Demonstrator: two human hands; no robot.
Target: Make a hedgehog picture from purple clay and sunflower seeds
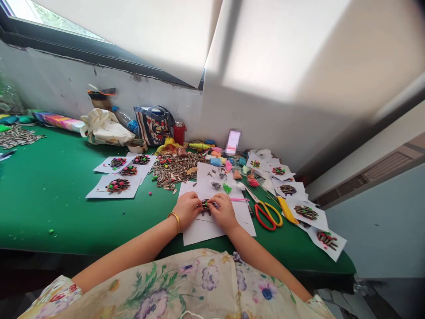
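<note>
Between my two hands is a small figure of striped sunflower seeds (206,206) with a green dot on top, on white paper (202,232). My left hand (187,212) has its fingers closed at the figure's left edge. From the other side, my right hand (224,215) bends over it, fingers pinched together against the seeds. Their fingertips partly hide the figure. Just beyond the hands, another sheet carries loose seeds, grey lumps and a green lump of clay (227,188). A pink stick (239,200) lies beside my right hand.
Red-and-yellow scissors (265,215) lie to the right, near a yellow tool (287,210). Behind stands a heap of sunflower seeds (175,170). Cards with seed figures lie left (113,186) and right (307,212). A striped bag (154,126) and red bottle (179,133) stand by the wall.
</note>
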